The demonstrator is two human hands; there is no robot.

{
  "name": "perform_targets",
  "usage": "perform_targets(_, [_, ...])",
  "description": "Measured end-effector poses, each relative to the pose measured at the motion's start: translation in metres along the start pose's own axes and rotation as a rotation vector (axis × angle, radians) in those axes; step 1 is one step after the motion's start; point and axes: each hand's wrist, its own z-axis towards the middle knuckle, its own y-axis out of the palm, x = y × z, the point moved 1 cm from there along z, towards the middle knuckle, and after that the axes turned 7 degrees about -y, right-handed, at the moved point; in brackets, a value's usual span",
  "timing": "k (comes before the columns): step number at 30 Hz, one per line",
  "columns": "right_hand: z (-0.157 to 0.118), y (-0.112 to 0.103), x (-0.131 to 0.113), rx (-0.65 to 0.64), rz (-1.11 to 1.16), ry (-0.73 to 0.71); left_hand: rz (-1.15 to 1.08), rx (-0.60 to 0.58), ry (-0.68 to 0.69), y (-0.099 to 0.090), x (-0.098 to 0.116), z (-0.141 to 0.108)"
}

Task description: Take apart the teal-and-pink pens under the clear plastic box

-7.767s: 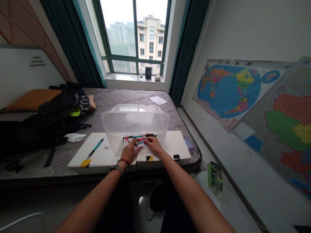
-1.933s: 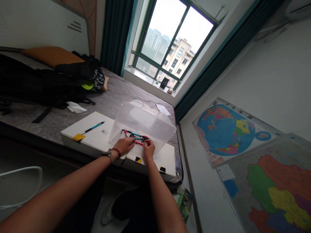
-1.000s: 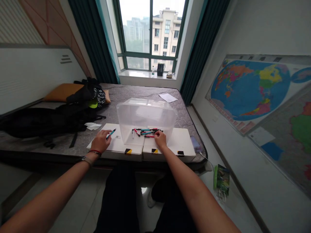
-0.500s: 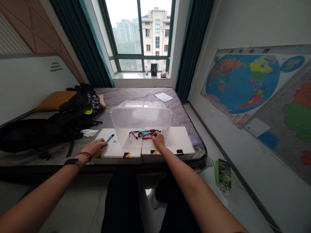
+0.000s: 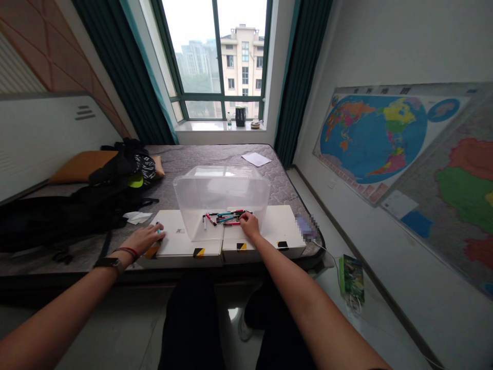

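Note:
A clear plastic bin [image 5: 221, 192] lies on its side across two white boxes, its open side toward me. Several pens [image 5: 227, 216], black, red and teal, are heaped inside it. My right hand [image 5: 249, 225] reaches into the bin with its fingers pinched at the right end of the heap; what they hold, if anything, is hidden. At the left end of the left white box [image 5: 173, 246], my left hand [image 5: 148, 238] holds a teal pen [image 5: 158, 230], mostly covered by the fingers.
Black bags [image 5: 50, 216] and an orange cushion [image 5: 82, 165] lie on the mattress at left. A white paper [image 5: 256, 159] is behind the bin, a crumpled tissue [image 5: 137, 217] beside the left box. A green bag [image 5: 352, 277] stands on the floor at right.
My left hand has shifted slightly left, and the teal pen in it now shows much less. My right hand stays at the pen heap. The camera view has tilted slightly.

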Motion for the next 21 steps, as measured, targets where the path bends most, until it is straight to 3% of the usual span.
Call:
perform_targets(5, [0.004,0.003,0.005,0.014,0.124,0.030,-0.005,-0.015,0.200,-0.009,0.027,-0.008])
perform_targets(8, [0.007,0.002,0.004,-0.002,0.217,0.054,0.006,0.021,0.374,-0.021,0.066,-0.015])
perform_targets(11, [0.008,0.000,0.001,-0.034,0.279,0.049,0.007,0.040,0.462,-0.028,0.113,-0.018])
perform_targets(16, [0.006,-0.003,-0.002,-0.101,0.256,-0.004,-0.013,-0.002,0.424,-0.020,0.169,-0.010])
perform_targets(18, [0.003,-0.003,-0.004,-0.128,0.182,-0.055,-0.032,-0.027,0.340,-0.010,0.177,-0.005])
perform_targets(21, [-0.003,-0.003,-0.010,-0.195,0.024,-0.158,-0.075,-0.011,0.320,0.004,0.180,0.004])
